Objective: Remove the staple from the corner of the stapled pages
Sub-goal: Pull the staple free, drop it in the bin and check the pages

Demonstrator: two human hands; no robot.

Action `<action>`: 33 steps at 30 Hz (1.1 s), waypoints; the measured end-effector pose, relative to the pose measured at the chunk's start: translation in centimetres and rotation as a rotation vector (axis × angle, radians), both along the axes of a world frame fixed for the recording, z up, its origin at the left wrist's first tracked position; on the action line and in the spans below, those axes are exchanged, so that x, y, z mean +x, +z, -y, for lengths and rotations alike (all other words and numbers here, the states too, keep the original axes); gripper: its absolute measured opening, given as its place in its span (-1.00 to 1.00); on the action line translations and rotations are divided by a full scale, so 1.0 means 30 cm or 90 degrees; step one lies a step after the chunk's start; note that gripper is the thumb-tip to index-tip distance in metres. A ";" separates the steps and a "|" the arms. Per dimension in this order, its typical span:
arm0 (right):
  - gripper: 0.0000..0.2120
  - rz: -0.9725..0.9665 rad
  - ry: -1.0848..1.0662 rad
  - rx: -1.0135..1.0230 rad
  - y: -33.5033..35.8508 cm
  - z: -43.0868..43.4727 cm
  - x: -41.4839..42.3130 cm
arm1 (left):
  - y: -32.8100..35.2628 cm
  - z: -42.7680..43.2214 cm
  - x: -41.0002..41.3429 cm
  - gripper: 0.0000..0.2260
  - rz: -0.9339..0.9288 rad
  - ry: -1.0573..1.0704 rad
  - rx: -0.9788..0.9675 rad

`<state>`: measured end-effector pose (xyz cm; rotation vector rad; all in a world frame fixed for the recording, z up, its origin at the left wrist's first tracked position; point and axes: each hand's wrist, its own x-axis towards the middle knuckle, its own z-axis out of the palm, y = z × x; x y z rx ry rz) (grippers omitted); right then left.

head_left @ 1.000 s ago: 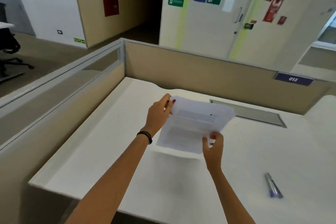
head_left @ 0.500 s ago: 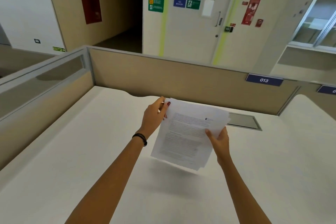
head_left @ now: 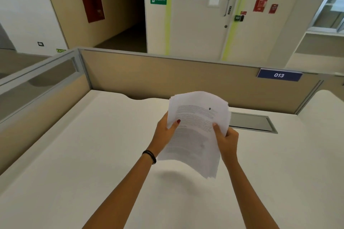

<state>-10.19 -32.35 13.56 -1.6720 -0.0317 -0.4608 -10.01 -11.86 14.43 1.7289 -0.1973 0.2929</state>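
Left hand (head_left: 163, 132) and right hand (head_left: 226, 136) each grip the stapled pages (head_left: 197, 128) above the worktop (head_left: 93, 154); staple unseen, so locating its corner likely comes next.

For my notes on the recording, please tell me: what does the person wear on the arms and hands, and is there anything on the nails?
Both forearms are bare, with no sleeves in view. The left hand has a thin black band around its wrist and dark red polish on the thumbnail. The right hand shows no ring, watch or band.
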 end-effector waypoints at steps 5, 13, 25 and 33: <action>-0.81 0.050 -0.036 0.013 0.002 -0.019 0.002 | -0.006 0.046 0.026 -0.78 0.020 0.014 -0.036; -0.86 -0.151 0.070 -0.007 -0.144 0.021 -0.012 | -0.147 0.031 -0.014 -0.88 -0.131 0.009 -0.144; -0.85 -0.133 0.088 0.047 -0.115 0.059 -0.041 | -0.095 -0.015 -0.013 -0.85 -0.179 -0.026 -0.159; -0.77 -0.147 0.128 0.037 -0.081 0.056 -0.031 | -0.058 0.001 -0.006 -0.80 -0.177 -0.052 -0.166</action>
